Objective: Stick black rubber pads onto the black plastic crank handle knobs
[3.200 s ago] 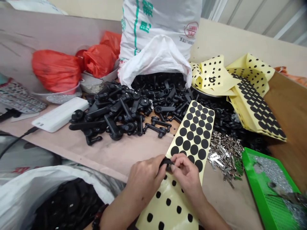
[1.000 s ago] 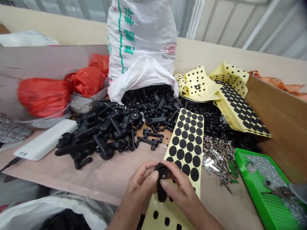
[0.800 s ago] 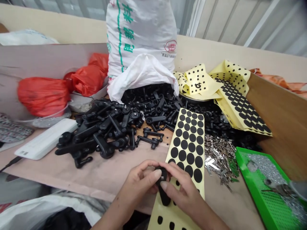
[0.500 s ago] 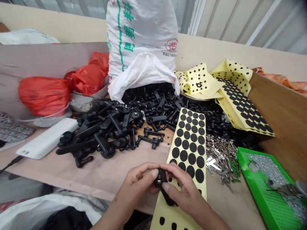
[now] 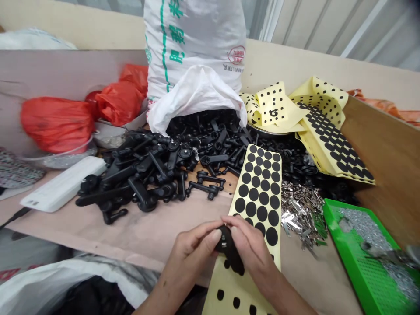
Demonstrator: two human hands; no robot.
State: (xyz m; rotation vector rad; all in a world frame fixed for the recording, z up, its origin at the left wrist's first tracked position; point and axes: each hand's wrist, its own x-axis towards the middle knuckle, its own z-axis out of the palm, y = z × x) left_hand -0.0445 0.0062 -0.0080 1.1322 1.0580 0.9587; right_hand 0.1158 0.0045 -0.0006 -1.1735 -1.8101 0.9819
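Both hands close on one black plastic crank handle (image 5: 235,257) at the lower middle of the view. My left hand (image 5: 193,247) grips the rim of its round head, thumb on the near face. My right hand (image 5: 251,247) holds the other side, its fingertips meeting the left ones at the top of the head. A small shiny metal piece shows in the head's face. Beneath the hands lies a yellow sheet of round black stickers (image 5: 262,192), with some spots near its lower end. Fingers behind the handle are hidden.
A pile of black crank handles (image 5: 144,175) spills from a white woven sack (image 5: 197,48). On the right are metal clips (image 5: 303,212), a green tray (image 5: 370,267) of small metal parts and more sticker sheets (image 5: 337,144). A white power bank (image 5: 64,183) and red bags (image 5: 59,124) stand left.
My right thumb has moved off the face of the handle's head to its right side. The handle has shifted slightly right, and the fingertips now meet at its top.
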